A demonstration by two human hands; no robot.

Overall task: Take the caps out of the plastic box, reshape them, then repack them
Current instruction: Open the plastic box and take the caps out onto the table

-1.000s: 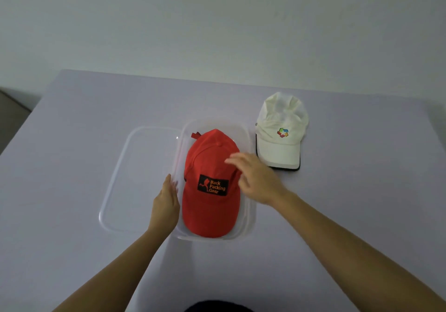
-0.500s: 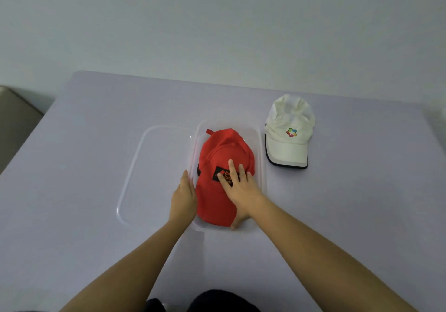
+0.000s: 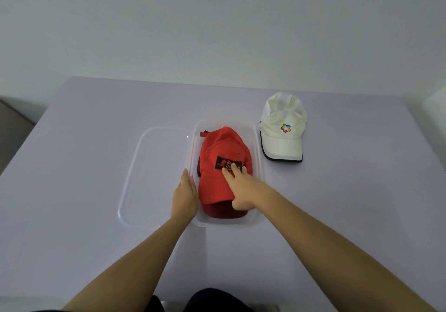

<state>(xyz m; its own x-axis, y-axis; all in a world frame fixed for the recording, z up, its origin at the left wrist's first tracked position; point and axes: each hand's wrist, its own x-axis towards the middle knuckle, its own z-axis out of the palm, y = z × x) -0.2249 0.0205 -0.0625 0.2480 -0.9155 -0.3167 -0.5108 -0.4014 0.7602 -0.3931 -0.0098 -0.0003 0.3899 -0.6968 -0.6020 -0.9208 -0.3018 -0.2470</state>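
Pale wall (image 3: 217,22) stands behind a lavender-grey worktop (image 3: 96,167) that fills the head view. At its middle sits the clear plastic box (image 3: 258,147), open, with its clear lid (image 3: 159,171) lying flat on the worktop just beside it on the left, touching or nearly touching its wall. The red cap (image 3: 224,152) lies inside the box, crown toward the far end and brim toward the person, a black patch with orange print on its front. The right hand (image 3: 243,188) grasps this cap by the brim: its fingers (image 3: 235,169) lie over the top by the patch while the thumb curls under the near edge, which is raised a little. A darker red shows beneath; whether that is the brim's underside or something else cannot be told. The left hand (image 3: 184,196) rests with straight, released fingers against the outside of the box's left wall, over the lid's edge. The white cap (image 3: 283,128) sits on the worktop just right of the box, brim toward the person, a multicoloured logo on its front.
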